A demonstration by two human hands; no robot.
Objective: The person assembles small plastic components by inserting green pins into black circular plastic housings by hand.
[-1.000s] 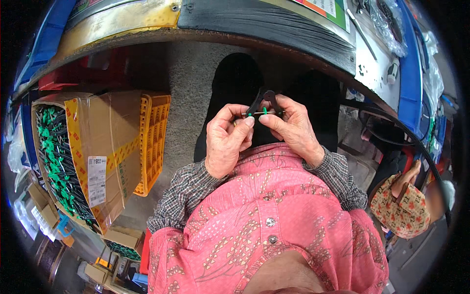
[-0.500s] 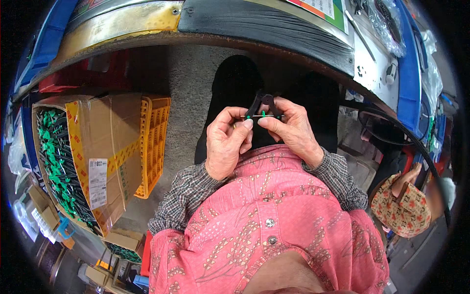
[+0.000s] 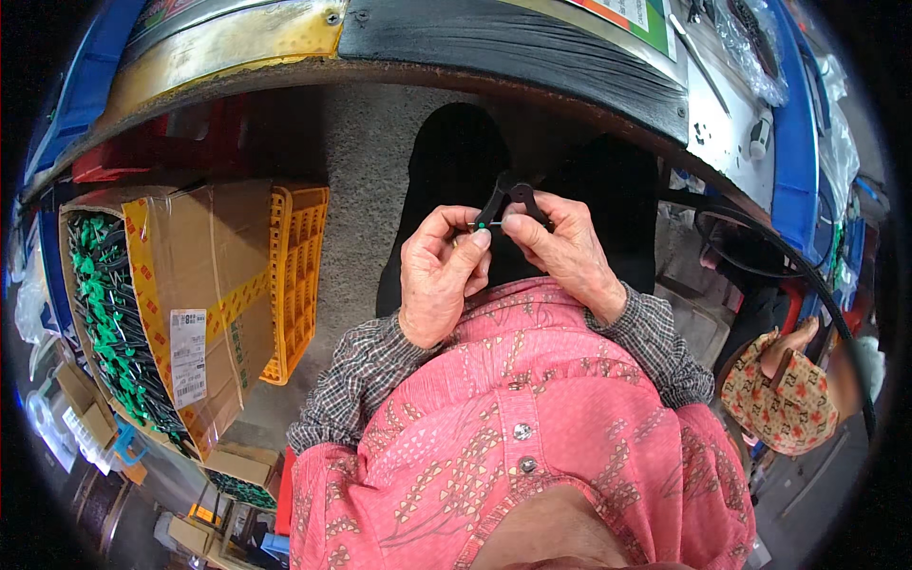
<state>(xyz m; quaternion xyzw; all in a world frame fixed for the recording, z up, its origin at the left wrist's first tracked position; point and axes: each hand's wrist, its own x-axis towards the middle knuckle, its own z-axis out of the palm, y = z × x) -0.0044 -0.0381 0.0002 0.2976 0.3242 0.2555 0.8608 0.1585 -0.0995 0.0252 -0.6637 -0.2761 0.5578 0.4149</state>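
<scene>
In front of my lap, both hands hold a small black V-shaped plastic part (image 3: 496,198) with its joined end away from me. My left hand (image 3: 444,271) pinches the lower end of its left leg between thumb and fingers, beside a small green bit (image 3: 482,226). A thin metal rod (image 3: 496,224) spans the gap between the legs. My right hand (image 3: 568,249) grips the right leg, its thumb tip lying on the rod. What sits under that thumb is hidden.
At left stands a cardboard box (image 3: 204,285) packed with black parts with green pieces (image 3: 100,313), beside an orange plastic crate (image 3: 296,285). The worktable edge (image 3: 513,90) curves across ahead. A black cable (image 3: 807,275) and another person's hand near a patterned cloth (image 3: 784,404) are at right.
My right thumb has shifted slightly up, over the rod. A green piece on the rod beside it, visible before, is now covered. The left hand stays in place.
</scene>
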